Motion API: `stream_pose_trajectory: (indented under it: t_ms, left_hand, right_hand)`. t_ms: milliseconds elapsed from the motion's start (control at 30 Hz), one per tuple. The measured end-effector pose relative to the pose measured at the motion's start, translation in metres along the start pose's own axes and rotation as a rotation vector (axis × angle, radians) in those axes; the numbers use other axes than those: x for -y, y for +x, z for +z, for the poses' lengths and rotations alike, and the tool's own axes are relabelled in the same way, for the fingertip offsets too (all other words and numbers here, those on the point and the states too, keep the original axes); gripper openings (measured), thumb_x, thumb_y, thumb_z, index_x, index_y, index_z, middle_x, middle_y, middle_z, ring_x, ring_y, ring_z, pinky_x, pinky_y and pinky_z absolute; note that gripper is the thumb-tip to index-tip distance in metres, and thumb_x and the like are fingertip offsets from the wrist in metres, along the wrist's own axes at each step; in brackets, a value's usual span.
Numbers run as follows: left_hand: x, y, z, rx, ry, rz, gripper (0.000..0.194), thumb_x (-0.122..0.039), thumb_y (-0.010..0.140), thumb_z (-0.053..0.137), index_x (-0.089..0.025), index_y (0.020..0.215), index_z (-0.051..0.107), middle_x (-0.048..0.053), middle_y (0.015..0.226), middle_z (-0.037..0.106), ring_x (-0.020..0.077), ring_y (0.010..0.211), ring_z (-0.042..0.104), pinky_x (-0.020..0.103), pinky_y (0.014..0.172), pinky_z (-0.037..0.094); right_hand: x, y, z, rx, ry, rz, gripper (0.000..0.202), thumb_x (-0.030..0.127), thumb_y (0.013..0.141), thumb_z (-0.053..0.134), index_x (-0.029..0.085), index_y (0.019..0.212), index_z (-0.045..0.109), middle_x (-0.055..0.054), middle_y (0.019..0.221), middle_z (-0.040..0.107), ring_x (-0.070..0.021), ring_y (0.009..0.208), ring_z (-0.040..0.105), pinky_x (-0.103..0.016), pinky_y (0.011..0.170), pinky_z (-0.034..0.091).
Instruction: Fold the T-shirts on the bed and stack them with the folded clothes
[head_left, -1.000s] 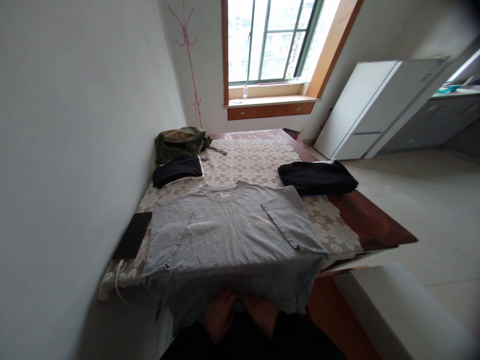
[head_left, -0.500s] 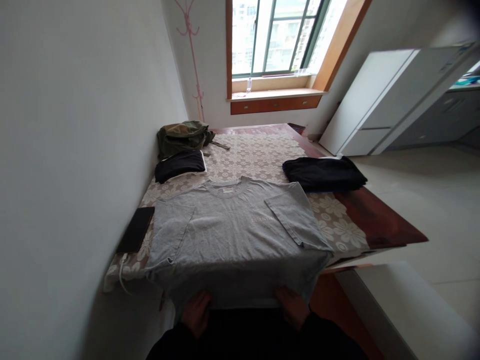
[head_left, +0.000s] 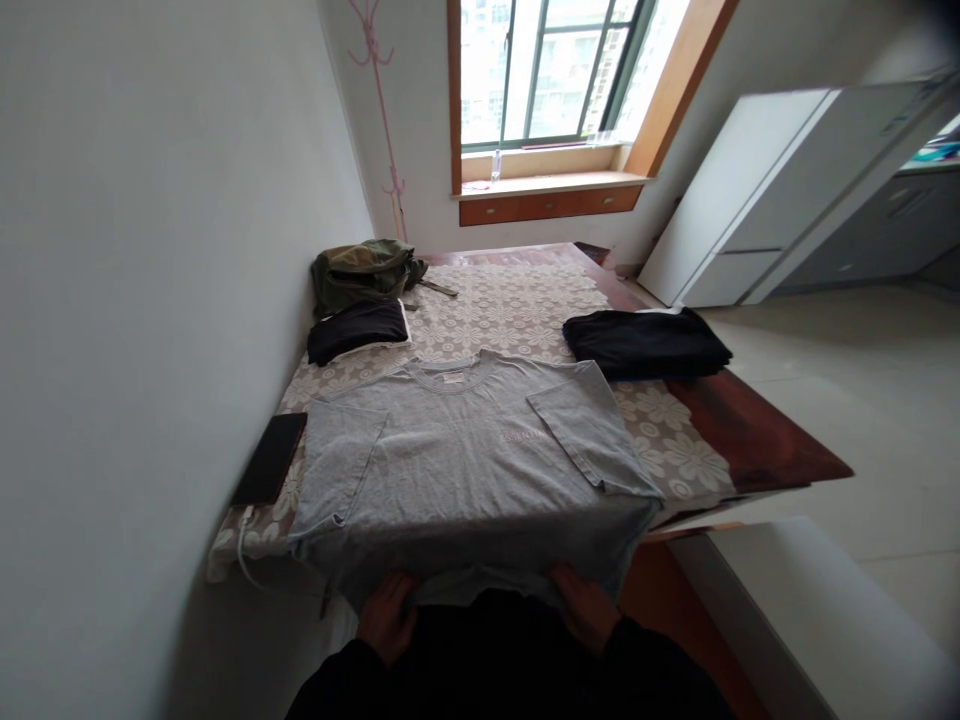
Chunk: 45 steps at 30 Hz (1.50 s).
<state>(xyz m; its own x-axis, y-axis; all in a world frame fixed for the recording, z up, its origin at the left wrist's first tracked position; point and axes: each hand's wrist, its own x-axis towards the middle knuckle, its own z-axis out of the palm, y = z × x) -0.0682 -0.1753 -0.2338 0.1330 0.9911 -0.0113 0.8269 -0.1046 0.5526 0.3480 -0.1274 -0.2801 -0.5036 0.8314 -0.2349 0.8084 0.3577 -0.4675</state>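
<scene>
A grey short-sleeved T-shirt point(head_left: 457, 450) lies spread on the table, its collar toward the window and both sleeves laid inward. Its lower part hangs over the near table edge toward me. My left hand point(head_left: 388, 612) is closed on the hem at the left, and my right hand point(head_left: 585, 605) grips the hem at the right. Between the two hands the hem bunches up in a curve. The shadow down there hides some of my fingers.
A patterned cloth point(head_left: 517, 300) covers much of the table. Folded dark clothes point(head_left: 649, 343) lie at the right, another dark folded garment point(head_left: 358, 330) and a green backpack point(head_left: 364, 275) at the left. A black tablet point(head_left: 270, 458) with a white cable rests by the wall.
Both hands have moved slightly up, toward the table, with the hem. The stretch of hem between them has gone from nearly straight to slack and bunched.
</scene>
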Motion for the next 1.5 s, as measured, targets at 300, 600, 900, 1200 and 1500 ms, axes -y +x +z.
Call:
stream_pose_trajectory:
  t_ms: [300, 600, 900, 1200, 1500]
  left_hand:
    - [0.018, -0.007, -0.023, 0.055, 0.046, -0.054, 0.046, -0.001, 0.072, 0.049, -0.022, 0.107, 0.069, 0.009, 0.109, 0.075, 0.0269, 0.112, 0.068, 0.039, 0.099, 0.054]
    - [-0.037, 0.040, 0.013, 0.274, 0.019, -0.252, 0.045, -0.019, 0.083, 0.056, -0.021, 0.128, 0.061, 0.011, 0.134, 0.068, 0.0270, 0.130, 0.060, 0.039, 0.111, 0.042]
    - [-0.040, 0.042, 0.015, 0.194, -0.021, -0.226, 0.027, -0.017, 0.086, 0.052, -0.020, 0.112, 0.059, 0.012, 0.119, 0.070, 0.0260, 0.117, 0.065, 0.038, 0.103, 0.045]
    - [-0.073, 0.059, 0.042, 0.253, -0.003, -0.204, 0.049, -0.020, 0.080, 0.060, -0.012, 0.128, 0.057, 0.019, 0.130, 0.067, 0.0332, 0.125, 0.060, 0.044, 0.107, 0.043]
    - [-0.088, 0.071, 0.046, 0.325, 0.012, -0.171, 0.073, -0.006, 0.075, 0.050, -0.015, 0.147, 0.050, 0.014, 0.146, 0.062, 0.0277, 0.135, 0.055, 0.038, 0.116, 0.037]
  right_hand:
    - [-0.007, 0.006, -0.071, -0.011, 0.334, -0.001, 0.040, 0.022, 0.084, 0.049, 0.022, 0.116, 0.073, -0.011, 0.115, 0.077, -0.0313, 0.111, 0.070, -0.046, 0.100, 0.054]
    - [0.038, 0.034, -0.074, -0.004, 0.277, 0.052, 0.044, 0.050, 0.100, 0.040, 0.026, 0.110, 0.076, -0.009, 0.110, 0.080, -0.0320, 0.107, 0.074, -0.044, 0.095, 0.055]
    - [0.019, 0.030, -0.089, -0.151, 0.338, 0.180, 0.047, 0.054, 0.098, 0.038, 0.027, 0.105, 0.076, -0.008, 0.099, 0.081, -0.0323, 0.098, 0.077, -0.042, 0.088, 0.058]
    - [0.051, 0.032, -0.087, -0.102, 0.408, 0.121, 0.051, 0.060, 0.099, 0.042, 0.025, 0.104, 0.078, -0.008, 0.100, 0.081, -0.0335, 0.099, 0.076, -0.046, 0.092, 0.056]
    - [0.050, 0.029, -0.108, -0.259, 0.637, 0.158, 0.066, 0.077, 0.092, 0.045, 0.020, 0.091, 0.079, -0.008, 0.081, 0.078, -0.0309, 0.081, 0.074, -0.044, 0.078, 0.061]
